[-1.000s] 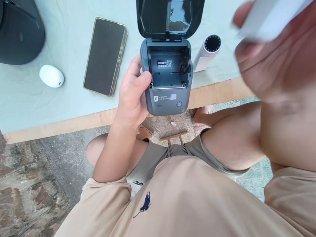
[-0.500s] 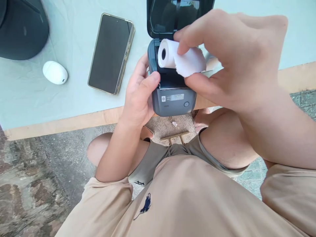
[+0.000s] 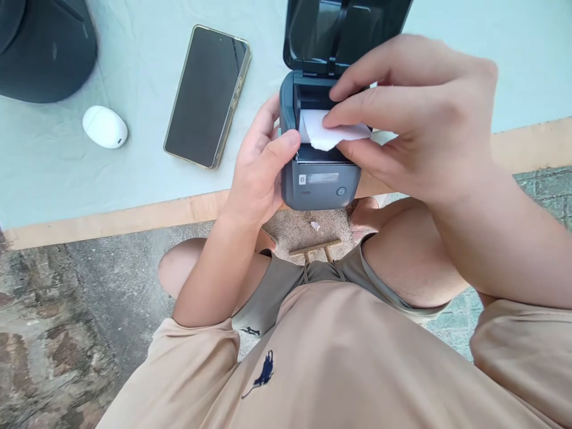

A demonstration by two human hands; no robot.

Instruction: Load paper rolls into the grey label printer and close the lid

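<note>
The white paper roll (image 3: 318,125) sits down in the open bay of the grey printer (image 3: 324,192), lying crosswise, with a loose, ragged flap pulled out over the front of the bay. It is right at the fingertips of the person's right hand (image 3: 424,113), which reaches in from the right: thumb at the near side of the flap, a forefinger pressing on top, so the grip is narrow and has paper in it. Another finger stretches toward the back of the bay. From where I stand, the hand hides the roll's right end.

The left hand (image 3: 263,167) is wrapped around the printer's left side, its thumb hooked over the rim, just beside the roll's left end. The dark lid (image 3: 346,36) stands swung back from the far side. All this is at the near edge of the table (image 3: 134,185); I can't tell whether the printer touches the tabletop.

Left of the hands, a phone (image 3: 208,95) lies face up, slightly slanted. Farther left is a white rounded case (image 3: 105,127), and beyond it a black container (image 3: 49,53) fills the far left corner in view. Below the near edge, a pale scrap (image 3: 315,226) lies on the ground between the person's feet.
</note>
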